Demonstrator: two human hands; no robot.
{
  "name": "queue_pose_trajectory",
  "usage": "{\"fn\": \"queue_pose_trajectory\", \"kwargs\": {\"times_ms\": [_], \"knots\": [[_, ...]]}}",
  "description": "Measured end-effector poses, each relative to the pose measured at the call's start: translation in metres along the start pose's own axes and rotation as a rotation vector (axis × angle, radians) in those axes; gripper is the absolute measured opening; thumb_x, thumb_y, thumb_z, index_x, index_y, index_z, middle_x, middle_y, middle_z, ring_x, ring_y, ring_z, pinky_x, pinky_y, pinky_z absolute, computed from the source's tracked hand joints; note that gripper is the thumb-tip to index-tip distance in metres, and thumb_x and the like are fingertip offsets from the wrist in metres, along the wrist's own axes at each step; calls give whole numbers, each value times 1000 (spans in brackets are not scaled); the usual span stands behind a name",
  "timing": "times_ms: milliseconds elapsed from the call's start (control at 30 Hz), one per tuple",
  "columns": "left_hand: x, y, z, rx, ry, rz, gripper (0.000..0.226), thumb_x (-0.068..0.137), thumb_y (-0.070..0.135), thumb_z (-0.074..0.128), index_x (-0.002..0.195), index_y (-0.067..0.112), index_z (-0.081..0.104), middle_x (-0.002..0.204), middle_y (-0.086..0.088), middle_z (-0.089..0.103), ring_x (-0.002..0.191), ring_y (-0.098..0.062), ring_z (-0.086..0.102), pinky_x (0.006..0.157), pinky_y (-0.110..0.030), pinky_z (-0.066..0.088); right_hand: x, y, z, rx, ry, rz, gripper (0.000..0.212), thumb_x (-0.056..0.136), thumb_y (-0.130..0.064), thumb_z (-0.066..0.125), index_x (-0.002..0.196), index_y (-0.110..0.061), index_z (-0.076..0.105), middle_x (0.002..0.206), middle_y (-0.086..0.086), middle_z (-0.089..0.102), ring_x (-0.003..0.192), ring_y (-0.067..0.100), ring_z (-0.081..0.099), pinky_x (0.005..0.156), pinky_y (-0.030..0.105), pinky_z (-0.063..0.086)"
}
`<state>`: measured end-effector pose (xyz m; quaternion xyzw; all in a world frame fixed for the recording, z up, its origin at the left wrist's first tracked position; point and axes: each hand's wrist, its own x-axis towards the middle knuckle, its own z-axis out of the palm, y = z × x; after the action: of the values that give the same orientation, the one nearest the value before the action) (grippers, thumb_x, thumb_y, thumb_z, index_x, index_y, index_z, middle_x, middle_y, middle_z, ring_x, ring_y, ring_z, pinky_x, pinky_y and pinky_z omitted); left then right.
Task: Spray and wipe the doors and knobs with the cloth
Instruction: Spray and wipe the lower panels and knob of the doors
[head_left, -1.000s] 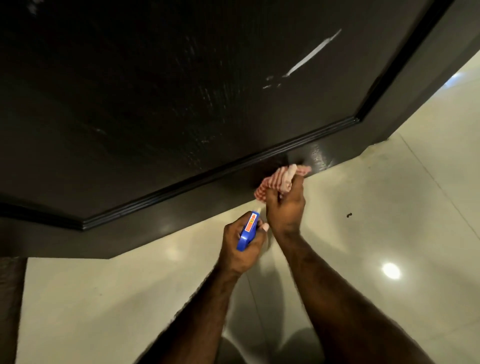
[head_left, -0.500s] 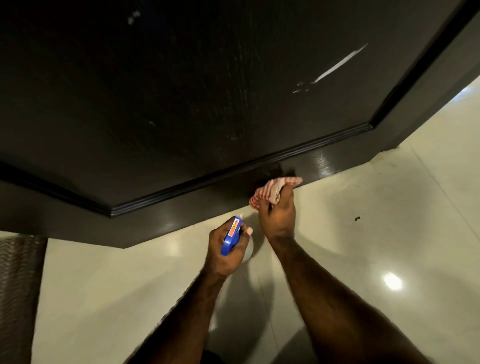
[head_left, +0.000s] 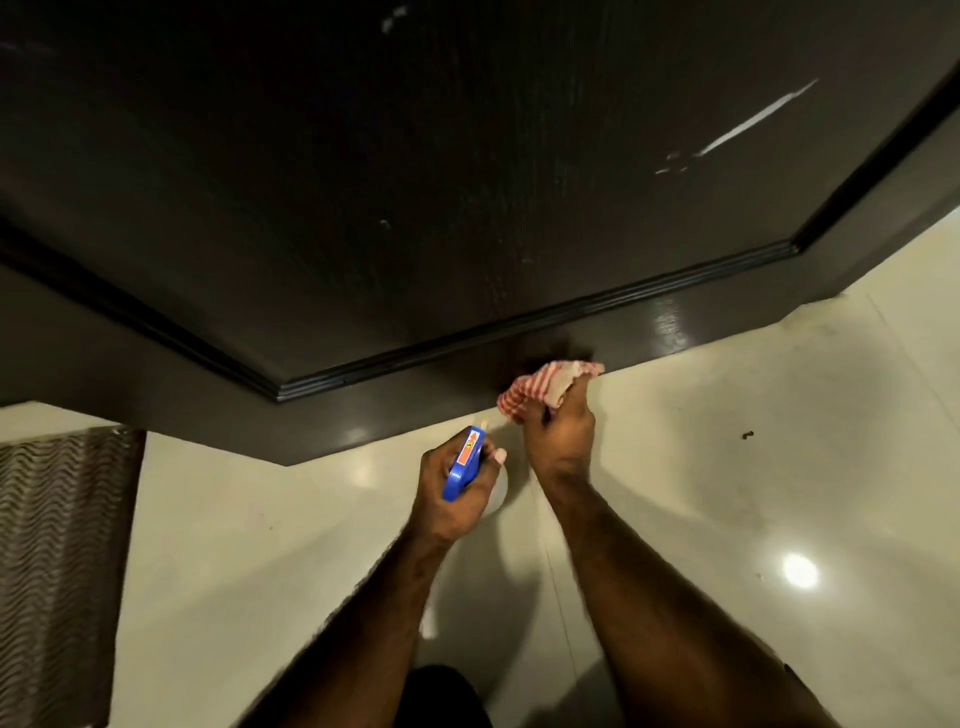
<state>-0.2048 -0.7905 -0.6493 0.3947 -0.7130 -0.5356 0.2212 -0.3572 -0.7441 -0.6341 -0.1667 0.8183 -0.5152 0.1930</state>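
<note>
Head view: the right hand (head_left: 558, 441) has its grip closed around a bunched red-and-white cloth (head_left: 545, 387) and presses it on the bottom rail of the dark door (head_left: 415, 171), a little right of the middle of the frame, just above the line where the door meets the floor (head_left: 753, 467). Compared with one second ago, the cloth is at nearly the same place on the rail; it has shifted only a little along it, while the whole picture has slid to the right, so that a wavy-patterned mat (head_left: 57, 561) now shows at the lower left of the frame. I judge that the person is working along the lowest strip of the door, and that the knobs, which are not in view, are not yet done.

The left hand (head_left: 457, 493) has stayed just beside the right one, lower and to the left of it, with its grip wrapped around the spray bottle (head_left: 465, 462). Its blue head points up toward the door. No spray is visible, and I cannot tell if the trigger is pressed.

The only container is this bottle. Its pale body shows only a little under the hand, so how much liquid is in it cannot be told.

A small dark speck (head_left: 748, 435) lies on the floor at the right.
</note>
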Motion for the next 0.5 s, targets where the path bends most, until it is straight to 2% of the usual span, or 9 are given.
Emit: {"fn": "queue_pose_trajectory", "kwargs": {"times_ms": [67, 133, 167, 200, 267, 333, 367, 433, 500], "knots": [[-2, -2, -5, -24, 9, -17, 28, 92, 43, 73, 94, 16, 70, 83, -3, 69, 73, -31, 67, 72, -49, 64, 16, 10, 1, 96, -95, 238, 29, 98, -28, 75, 118, -9, 66, 107, 1, 75, 92, 16, 71, 88, 28, 58], [-3, -5, -9, -4, 9, -27, 24, 94, 40, 75, 96, 16, 70, 83, -2, 70, 74, -30, 68, 73, -48, 64, 25, -1, 0, 105, -26, 371, 40, 86, -22, 82, 123, -11, 69, 111, 5, 77, 97, 22, 75, 88, 34, 62], [-4, -6, -11, 5, 9, -33, 21, 95, 36, 75, 97, 16, 69, 82, -2, 69, 73, -29, 68, 72, -47, 65, 20, -18, -1, 127, 16, 367, 42, 85, -19, 84, 125, -14, 69, 112, 1, 77, 99, 20, 75, 89, 33, 62], [-4, -7, -13, 3, 8, -28, 19, 96, 33, 75, 96, 16, 69, 81, -2, 68, 70, -28, 66, 70, -45, 64, 7, -38, -3, 165, 49, 305, 44, 86, -15, 85, 127, -15, 68, 113, -3, 76, 100, 15, 75, 89, 30, 61], [-4, -5, -14, -10, 9, 38, 19, 97, 31, 73, 92, 14, 66, 77, -2, 65, 65, -27, 62, 63, -41, 60, -17, -65, -4, 271, 131, 14, 42, 90, -7, 81, 129, -10, 65, 112, -5, 76, 100, 6, 74, 87, 21, 59], [-4, -3, -14, -8, -4, 66, 20, 97, 30, 71, 89, 13, 65, 75, -1, 64, 64, -27, 60, 62, -36, 56, -27, -68, 3, 238, 211, -240, 39, 97, -11, 74, 132, -3, 60, 117, 3, 74, 104, 9, 71, 91, 19, 56], [-4, -3, -16, -12, -9, 46, 19, 97, 30, 72, 89, 14, 65, 76, 0, 65, 65, -25, 61, 63, -35, 56, -26, -59, 10, 172, 237, -294, 41, 99, -15, 70, 135, 0, 57, 122, 7, 71, 108, 11, 69, 96, 17, 54], [-5, -7, -25, -24, 12, 4, 15, 96, 25, 75, 91, 14, 67, 78, 0, 67, 68, -25, 64, 66, -34, 58, -25, -33, 22, 33, 218, -310, 50, 100, -18, 67, 143, 3, 51, 129, 9, 67, 116, 6, 59, 103, 8, 44], [-6, -12, -36, -38, 40, 0, 12, 96, 19, 76, 92, 12, 69, 81, -3, 70, 72, -28, 67, 70, -37, 62, -24, -4, 33, -62, 73, -158, 55, 100, -19, 69, 148, -2, 48, 131, 6, 67, 115, 6, 56, 106, 9, 41]]}}
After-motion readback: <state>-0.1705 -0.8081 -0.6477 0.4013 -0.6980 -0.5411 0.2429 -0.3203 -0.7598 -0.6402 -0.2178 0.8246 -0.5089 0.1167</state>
